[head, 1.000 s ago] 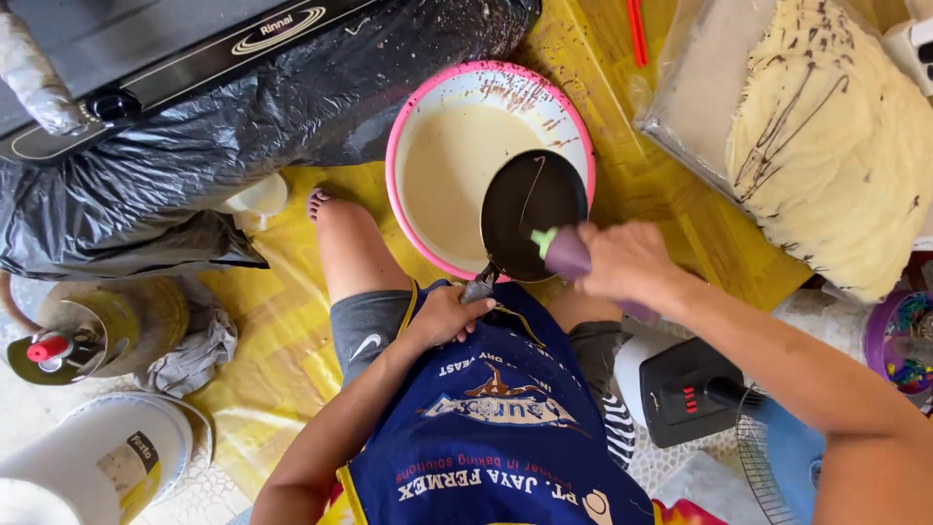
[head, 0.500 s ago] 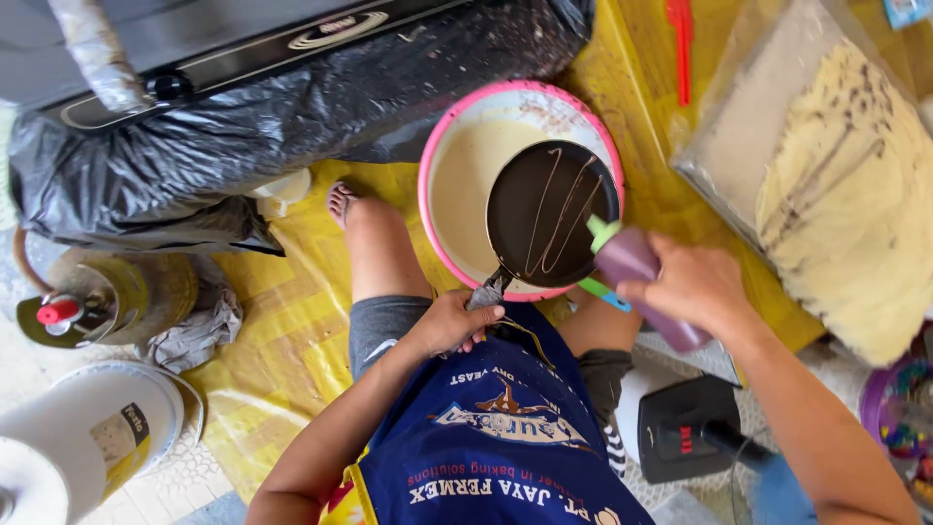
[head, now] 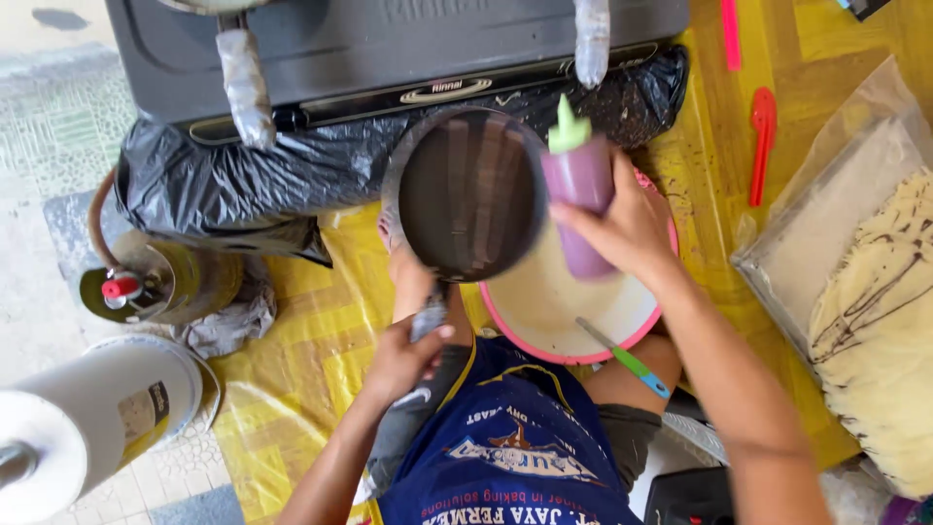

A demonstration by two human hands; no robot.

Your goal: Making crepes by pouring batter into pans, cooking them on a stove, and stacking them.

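Observation:
My left hand [head: 403,358] grips the cloth-wrapped handle of a small dark frying pan [head: 465,192], held up near the stove with thin streaks across its inside. My right hand [head: 627,228] holds a purple squeeze bottle [head: 579,190] with a green nozzle, upright just right of the pan. Below them sits a pink-rimmed bowl [head: 544,321] of pale batter, with a green-handled utensil [head: 622,357] resting on its rim.
A grey gas stove [head: 389,49] stands on a black plastic sheet [head: 233,185] at the top. A gas cylinder [head: 155,282] and white bucket [head: 136,394] are at left. A plastic bag of stacked thin crepes [head: 875,311] lies at right, red utensils [head: 761,136] above it.
My left hand has lifted the pan off the bowl and up toward the stove. My right hand has raised the squeeze bottle upright beside it. The view has shifted.

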